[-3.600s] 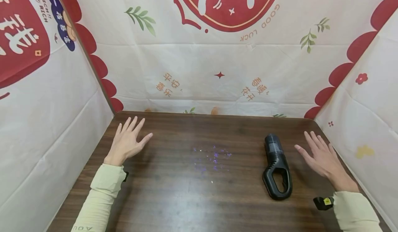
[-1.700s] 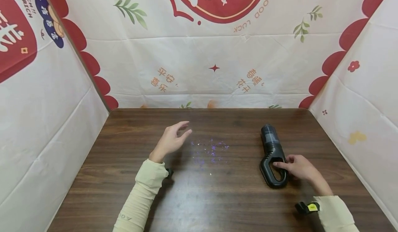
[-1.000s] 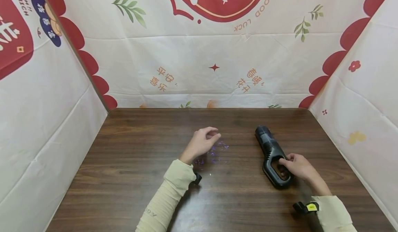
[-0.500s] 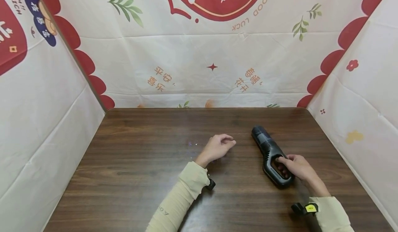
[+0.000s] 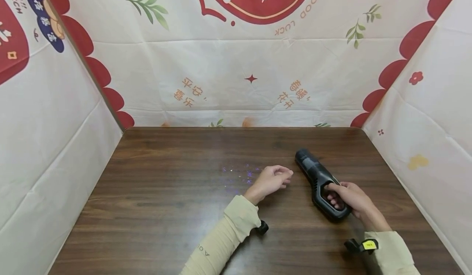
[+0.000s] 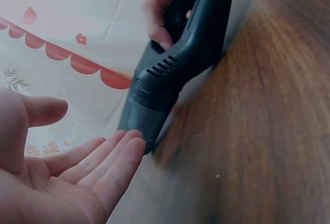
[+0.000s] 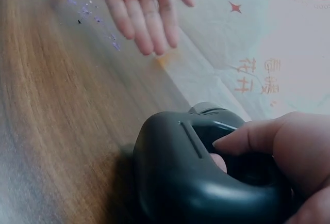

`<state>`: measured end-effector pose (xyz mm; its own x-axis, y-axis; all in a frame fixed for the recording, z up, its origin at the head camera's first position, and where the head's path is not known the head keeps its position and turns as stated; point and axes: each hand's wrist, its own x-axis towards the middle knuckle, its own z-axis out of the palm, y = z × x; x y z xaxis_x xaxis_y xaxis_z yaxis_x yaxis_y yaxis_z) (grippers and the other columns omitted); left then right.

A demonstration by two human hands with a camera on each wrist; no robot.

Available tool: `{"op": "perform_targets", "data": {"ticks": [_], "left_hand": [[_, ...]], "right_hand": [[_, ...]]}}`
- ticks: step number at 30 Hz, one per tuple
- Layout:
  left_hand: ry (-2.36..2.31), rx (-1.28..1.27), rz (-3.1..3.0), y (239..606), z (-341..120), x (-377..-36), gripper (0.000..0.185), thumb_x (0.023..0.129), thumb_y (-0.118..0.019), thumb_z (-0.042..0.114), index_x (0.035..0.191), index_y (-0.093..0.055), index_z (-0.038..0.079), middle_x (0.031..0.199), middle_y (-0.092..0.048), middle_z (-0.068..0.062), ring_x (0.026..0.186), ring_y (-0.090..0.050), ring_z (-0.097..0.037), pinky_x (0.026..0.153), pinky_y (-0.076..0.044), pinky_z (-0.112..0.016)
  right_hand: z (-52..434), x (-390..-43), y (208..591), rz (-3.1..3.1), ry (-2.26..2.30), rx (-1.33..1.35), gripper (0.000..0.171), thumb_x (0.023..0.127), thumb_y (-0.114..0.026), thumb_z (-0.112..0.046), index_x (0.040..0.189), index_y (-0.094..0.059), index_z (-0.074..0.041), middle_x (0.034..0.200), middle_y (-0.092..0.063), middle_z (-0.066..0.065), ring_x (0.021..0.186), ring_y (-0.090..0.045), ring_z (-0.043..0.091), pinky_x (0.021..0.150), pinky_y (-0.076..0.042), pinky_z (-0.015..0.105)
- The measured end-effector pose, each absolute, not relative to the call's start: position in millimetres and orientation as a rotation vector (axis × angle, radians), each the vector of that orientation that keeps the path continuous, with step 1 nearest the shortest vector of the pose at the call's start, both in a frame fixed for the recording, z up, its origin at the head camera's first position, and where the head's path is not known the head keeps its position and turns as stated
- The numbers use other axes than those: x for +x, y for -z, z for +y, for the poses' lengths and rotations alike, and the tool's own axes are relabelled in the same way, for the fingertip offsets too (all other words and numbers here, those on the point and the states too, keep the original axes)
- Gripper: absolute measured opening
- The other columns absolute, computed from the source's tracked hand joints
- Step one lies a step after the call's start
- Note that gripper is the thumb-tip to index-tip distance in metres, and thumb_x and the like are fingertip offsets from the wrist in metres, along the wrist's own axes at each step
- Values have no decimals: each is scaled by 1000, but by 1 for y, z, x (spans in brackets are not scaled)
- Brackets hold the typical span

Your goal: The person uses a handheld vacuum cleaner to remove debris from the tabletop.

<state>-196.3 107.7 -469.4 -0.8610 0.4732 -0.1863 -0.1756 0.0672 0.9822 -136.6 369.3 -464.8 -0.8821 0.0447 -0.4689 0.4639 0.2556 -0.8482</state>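
Observation:
A black handheld vacuum cleaner [image 5: 320, 185] with a looped handle is at the right of the table, its clear nozzle end [image 6: 142, 118] pointing away and to the left. My right hand [image 5: 352, 197] grips the handle, thumb and fingers through the loop, as the right wrist view also shows. My left hand [image 5: 271, 180] hovers just left of the nozzle, palm turned toward it, fingers loosely extended and holding nothing. Whether its fingertips touch the nozzle I cannot tell. Small purple and white bits [image 5: 248, 174] lie scattered on the table, partly hidden behind the left hand.
The dark wood-grain table [image 5: 155, 209] spans the view. White printed cloth [image 5: 221, 62] hangs along its back edge, with more cloth on the left and right sides. Each wrist carries a small black camera mount.
From the left edge, my left hand has come across the scattered bits toward the vacuum. My right hand has taken hold of its handle, and the nozzle has swung left.

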Motion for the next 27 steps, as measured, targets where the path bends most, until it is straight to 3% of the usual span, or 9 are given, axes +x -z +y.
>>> {"op": "perform_targets", "data": {"ticks": [9, 17, 22, 27], "left_hand": [[-1959, 168, 1621, 478, 117, -199, 37, 98, -62, 21, 122, -61, -7, 116, -66, -24, 107, -68, -33, 87, -58, -35], [-2175, -26, 1342, 480, 129, -198, 47, 96, -62, 18, 130, -52, -13, 120, -62, -33, 117, -61, -42, 94, -55, -41], [-2198, -121, 1293, 481, 135, -198, 53, 93, -67, 27, 128, -54, -10, 116, -64, -29, 113, -63, -40, 96, -54, -44], [-2179, -131, 1269, 480, 139, -198, 59, 91, -68, 43, 124, -59, -5, 114, -66, -26, 112, -64, -37, 99, -51, -50]], "right_hand": [[371, -139, 461, 2149, 1646, 392, 16, 96, -59, -21, 92, -52, -7, 65, -55, -5, 50, -47, 2, 45, -44, 18], [362, -136, 453, 2272, 1553, 337, 22, 92, -62, -19, 100, -52, -1, 62, -53, -3, 46, -46, 5, 44, -45, 20], [354, -137, 443, 2362, 1475, 272, 31, 91, -65, -21, 105, -52, 4, 64, -53, 1, 47, -47, 7, 43, -47, 23], [343, -137, 431, 2464, 1367, 194, 34, 88, -70, -23, 101, -55, 4, 64, -55, 4, 48, -49, 11, 44, -48, 29]]}}
